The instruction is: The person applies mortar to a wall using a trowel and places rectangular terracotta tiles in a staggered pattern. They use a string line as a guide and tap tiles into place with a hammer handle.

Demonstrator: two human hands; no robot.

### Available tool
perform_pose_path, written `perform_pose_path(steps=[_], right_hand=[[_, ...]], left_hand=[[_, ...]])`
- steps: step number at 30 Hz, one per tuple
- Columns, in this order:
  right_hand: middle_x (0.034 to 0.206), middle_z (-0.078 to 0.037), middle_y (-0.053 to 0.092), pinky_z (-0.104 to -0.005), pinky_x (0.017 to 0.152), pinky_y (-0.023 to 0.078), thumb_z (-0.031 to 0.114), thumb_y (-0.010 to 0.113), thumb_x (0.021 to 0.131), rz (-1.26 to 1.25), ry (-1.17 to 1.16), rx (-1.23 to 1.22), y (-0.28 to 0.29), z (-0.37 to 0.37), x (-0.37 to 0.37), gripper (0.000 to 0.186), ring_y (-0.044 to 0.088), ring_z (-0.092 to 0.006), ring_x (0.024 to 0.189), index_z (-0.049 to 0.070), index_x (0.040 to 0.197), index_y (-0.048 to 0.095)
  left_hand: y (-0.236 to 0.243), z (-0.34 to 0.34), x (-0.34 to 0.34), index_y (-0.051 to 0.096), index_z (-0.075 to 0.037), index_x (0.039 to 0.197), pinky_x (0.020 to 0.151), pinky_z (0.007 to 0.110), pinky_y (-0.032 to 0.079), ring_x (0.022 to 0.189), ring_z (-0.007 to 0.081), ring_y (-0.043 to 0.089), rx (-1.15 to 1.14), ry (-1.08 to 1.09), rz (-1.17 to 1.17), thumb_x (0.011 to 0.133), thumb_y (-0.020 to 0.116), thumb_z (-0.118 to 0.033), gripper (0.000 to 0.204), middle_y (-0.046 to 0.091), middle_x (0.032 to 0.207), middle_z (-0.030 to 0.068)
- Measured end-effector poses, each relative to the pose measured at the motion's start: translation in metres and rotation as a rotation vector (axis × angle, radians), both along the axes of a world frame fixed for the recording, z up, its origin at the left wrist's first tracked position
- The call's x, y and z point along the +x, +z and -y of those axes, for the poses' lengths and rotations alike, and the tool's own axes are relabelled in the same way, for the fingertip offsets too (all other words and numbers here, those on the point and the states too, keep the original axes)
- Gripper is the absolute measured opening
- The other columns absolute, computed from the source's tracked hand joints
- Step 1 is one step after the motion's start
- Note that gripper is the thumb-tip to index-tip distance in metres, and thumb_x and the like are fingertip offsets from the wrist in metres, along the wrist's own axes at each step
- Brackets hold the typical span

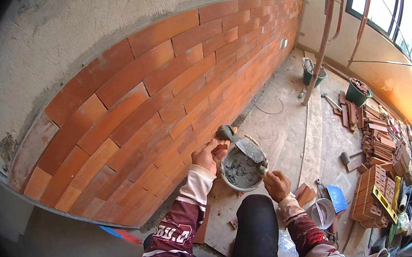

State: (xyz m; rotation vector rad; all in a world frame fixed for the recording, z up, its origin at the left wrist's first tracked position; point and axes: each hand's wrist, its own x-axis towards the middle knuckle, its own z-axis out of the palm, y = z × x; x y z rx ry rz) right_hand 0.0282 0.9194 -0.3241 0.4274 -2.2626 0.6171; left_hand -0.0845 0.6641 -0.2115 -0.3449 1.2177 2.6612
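Note:
My left hand (205,156) grips a small piece of orange brick tile (222,145) with grey mortar (226,133) heaped on it. In my right hand (277,185) is the handle of a trowel (251,150), its blade coated with mortar. That blade reaches across a round bucket (225,179), and its tip is close to the tile piece. Wet grey mortar (242,172) lies inside the bucket, in front of my knee. To the left of both hands rises a wall faced with orange brick tiles (163,115) in staggered rows.
Rusty scaffold poles (326,36) stand ahead on the right, near two green buckets (357,92). A mallet (346,157), piled tiles (378,143), stacked hollow bricks (371,193) and a yellow spirit level (385,204) lie at right. A white bucket (323,214) sits beside my right forearm.

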Motion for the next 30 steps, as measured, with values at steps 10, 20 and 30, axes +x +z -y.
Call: perform_pose_path(steps=[10, 20, 30], right_hand=[[0.095, -0.013, 0.063, -0.0402, 0.068, 0.052, 0.015, 0.074, 0.071, 0.338, -0.060, -0.184, -0.005, -0.019, 0.028, 0.039, 0.064, -0.0332, 0.080, 0.009, 0.108, 0.061], [0.093, -0.018, 0.064, -0.0395, 0.073, 0.050, 0.013, 0.074, 0.074, 0.349, 0.037, -0.311, 0.010, -0.008, 0.043, 0.041, 0.064, -0.0348, 0.084, 0.003, 0.111, 0.059], [0.093, -0.017, 0.064, -0.0398, 0.073, 0.052, 0.014, 0.074, 0.075, 0.352, 0.020, -0.288, -0.016, -0.013, 0.050, 0.043, 0.065, -0.0344, 0.083, 0.004, 0.114, 0.058]], left_hand=[[-0.053, 0.053, 0.002, 0.061, -0.006, 0.095, 0.072, 0.032, 0.059, 0.079, 0.0182, 0.065, 0.062, -0.057, -0.032, 0.091, 0.061, -0.014, 0.009, 0.064, 0.086, 0.0060], [-0.102, -0.029, 0.009, 0.057, -0.006, 0.108, 0.077, 0.029, 0.057, 0.089, 0.0169, 0.063, 0.272, -0.072, 0.200, 0.093, 0.059, -0.015, 0.018, 0.064, 0.099, 0.0081], [-0.099, -0.048, 0.011, 0.060, -0.007, 0.103, 0.071, 0.026, 0.053, 0.080, 0.0136, 0.061, 0.206, -0.030, 0.279, 0.093, 0.060, -0.018, 0.015, 0.064, 0.091, 0.0048]])
